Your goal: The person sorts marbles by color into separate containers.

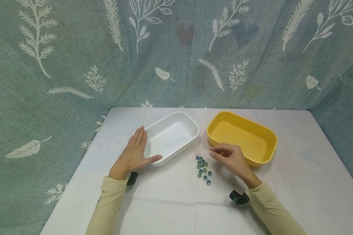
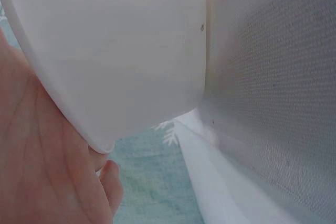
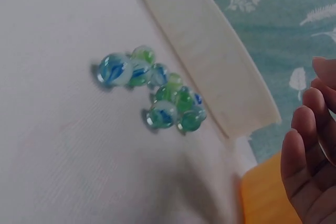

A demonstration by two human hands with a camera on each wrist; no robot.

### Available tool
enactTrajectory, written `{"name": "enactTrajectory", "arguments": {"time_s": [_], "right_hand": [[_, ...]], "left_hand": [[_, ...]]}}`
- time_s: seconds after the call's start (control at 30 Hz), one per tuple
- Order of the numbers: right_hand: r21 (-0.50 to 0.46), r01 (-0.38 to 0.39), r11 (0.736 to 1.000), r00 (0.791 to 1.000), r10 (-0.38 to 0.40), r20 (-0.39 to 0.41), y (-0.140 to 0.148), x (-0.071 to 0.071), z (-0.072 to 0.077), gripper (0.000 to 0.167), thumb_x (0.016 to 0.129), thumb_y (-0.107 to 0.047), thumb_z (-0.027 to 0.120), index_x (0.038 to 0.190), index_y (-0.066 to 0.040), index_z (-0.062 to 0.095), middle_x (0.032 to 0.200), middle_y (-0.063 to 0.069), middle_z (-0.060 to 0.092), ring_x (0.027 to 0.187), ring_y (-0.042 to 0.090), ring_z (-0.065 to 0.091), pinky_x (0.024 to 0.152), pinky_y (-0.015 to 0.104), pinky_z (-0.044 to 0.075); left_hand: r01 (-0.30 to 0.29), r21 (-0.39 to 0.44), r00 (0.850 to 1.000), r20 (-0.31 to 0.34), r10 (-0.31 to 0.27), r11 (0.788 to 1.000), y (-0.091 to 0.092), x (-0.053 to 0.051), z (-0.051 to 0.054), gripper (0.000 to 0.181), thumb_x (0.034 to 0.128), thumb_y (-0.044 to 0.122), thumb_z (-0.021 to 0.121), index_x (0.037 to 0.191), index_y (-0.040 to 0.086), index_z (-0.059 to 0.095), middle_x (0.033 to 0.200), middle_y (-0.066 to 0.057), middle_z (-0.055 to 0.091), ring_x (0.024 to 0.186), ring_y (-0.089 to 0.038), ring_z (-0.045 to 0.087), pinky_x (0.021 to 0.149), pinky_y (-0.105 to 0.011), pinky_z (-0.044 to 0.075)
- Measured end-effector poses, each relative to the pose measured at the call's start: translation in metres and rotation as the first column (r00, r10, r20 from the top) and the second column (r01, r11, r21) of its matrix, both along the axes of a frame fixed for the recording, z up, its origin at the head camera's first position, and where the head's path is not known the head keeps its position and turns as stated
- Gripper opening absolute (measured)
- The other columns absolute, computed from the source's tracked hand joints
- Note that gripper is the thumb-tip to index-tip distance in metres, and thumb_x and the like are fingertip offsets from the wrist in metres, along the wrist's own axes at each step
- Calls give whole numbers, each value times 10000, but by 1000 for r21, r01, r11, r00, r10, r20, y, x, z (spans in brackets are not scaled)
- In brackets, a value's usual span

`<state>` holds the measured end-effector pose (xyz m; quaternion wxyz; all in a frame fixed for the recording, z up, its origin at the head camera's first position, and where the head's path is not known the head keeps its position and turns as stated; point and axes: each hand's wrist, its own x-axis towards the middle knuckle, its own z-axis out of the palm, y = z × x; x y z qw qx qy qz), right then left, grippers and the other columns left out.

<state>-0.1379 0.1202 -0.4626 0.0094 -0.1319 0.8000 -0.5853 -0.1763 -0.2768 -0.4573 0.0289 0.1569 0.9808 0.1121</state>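
My left hand [image 1: 133,156] rests against the near-left end of a white bin [image 1: 176,152], fingers straight along the outside and thumb across the rim's near corner. In the left wrist view its palm [image 2: 47,156] lies by the bin's rim. Glass marbles [image 1: 205,170], blue and green, lie in a loose cluster on the white cloth between the hands. Just right of and above them, over the near-left edge of a yellow bin [image 1: 242,130], hovers my right hand [image 1: 230,160]. Its fingers are loosely bent, thumb and index tips close together, with no marble visible between them.
Both bins stand at the back of the table [image 1: 164,212], near a patterned cloth backdrop [image 1: 176,75]. No marbles show inside either bin. Dark wrist devices [image 1: 239,197] sit under both forearms.
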Motion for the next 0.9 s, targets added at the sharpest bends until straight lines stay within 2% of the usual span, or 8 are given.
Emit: {"name": "enactTrajectory", "arguments": {"time_s": [0.2, 0.47, 0.73, 0.9], "right_hand": [[21, -8, 1000, 999, 7, 49, 0, -2, -12, 251, 913, -152, 794, 1107, 7, 777, 1030, 153, 773, 796, 182, 673, 676, 236, 564], [64, -33, 997, 991, 24, 134, -1, -3, -23, 232, 908, -143, 796, 1108, -25, 784, 980, 157, 742, 768, 186, 621, 612, 229, 533], [64, -74, 995, 983, 62, 174, 1, -5, -29, 221, 907, -114, 786, 1106, -18, 781, 1007, 159, 759, 784, 134, 637, 625, 217, 528], [112, -84, 990, 985, 65, 158, 1, -5, -31, 214, 885, -120, 809, 1083, -39, 797, 1039, 124, 764, 826, 128, 628, 675, 194, 528]], "left_hand": [[2, 0, 1000, 10, -2, 1000, 0, 1, 1, 1286, 846, 796, 599, 1635, -52, 40, 1744, -196, -79, 1633, -382, -36, 1304, -598, 112], [-1, -5, 1000, 25, 1, 1000, 0, 0, 3, 1287, 849, 804, 589, 1637, -38, 17, 1744, -192, -91, 1635, -367, -54, 1310, -587, 101], [-5, -2, 1000, 21, 5, 1000, 0, 1, 2, 1295, 844, 808, 588, 1634, -49, 25, 1744, -203, -77, 1634, -372, -50, 1306, -594, 105], [-3, 0, 1000, 24, 3, 1000, 0, 0, 2, 1298, 842, 811, 590, 1636, -42, 18, 1745, -202, -74, 1635, -369, -50, 1306, -594, 107]]}}
